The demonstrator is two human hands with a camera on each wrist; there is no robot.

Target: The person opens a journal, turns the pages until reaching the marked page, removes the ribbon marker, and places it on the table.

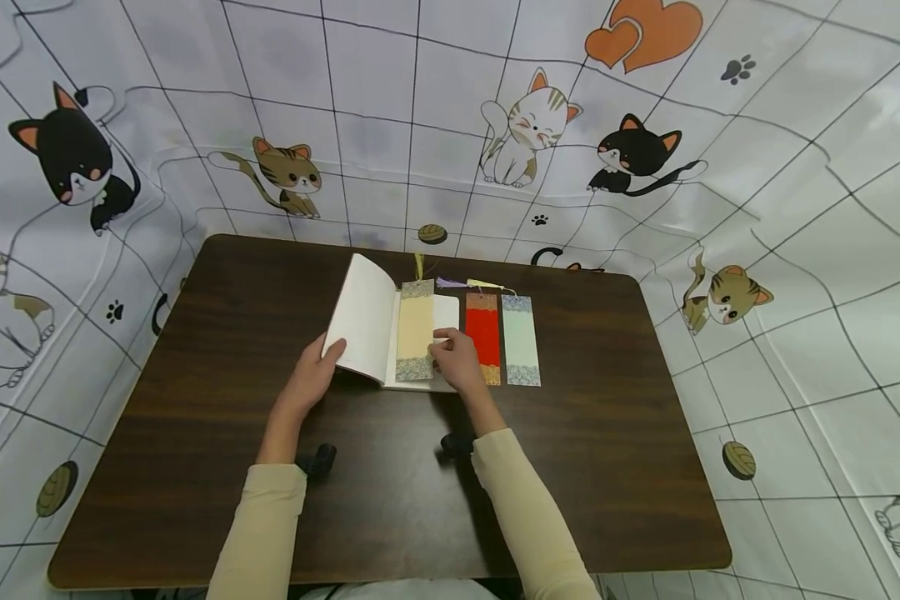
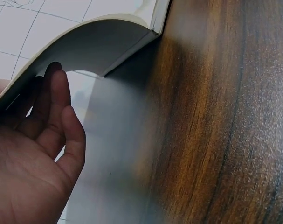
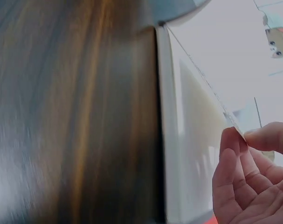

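A notebook (image 1: 363, 321) with blank white pages lies open at the table's middle, its left side lifted and bowed. My left hand (image 1: 313, 379) grips that raised side at its outer edge, thumb on the page. In the left wrist view, the left hand's fingers (image 2: 60, 91) lie behind the cover. My right hand (image 1: 456, 360) pinches the right edge of a pale yellow bookmark (image 1: 416, 325) with silvery patterned ends and a yellow tassel (image 1: 419, 265). Seen from the right wrist, the bookmark stands tilted, close over the right-hand page (image 3: 192, 135), between thumb and fingertips.
Right of the notebook lie a red bookmark (image 1: 482, 325) with gold ends and a pale green bookmark (image 1: 521, 337). A purple tassel (image 1: 450, 283) and a light yellow tassel (image 1: 487, 285) lie above them. The dark wooden table (image 1: 607, 467) meets a cat-print curtain (image 1: 375, 100) behind.
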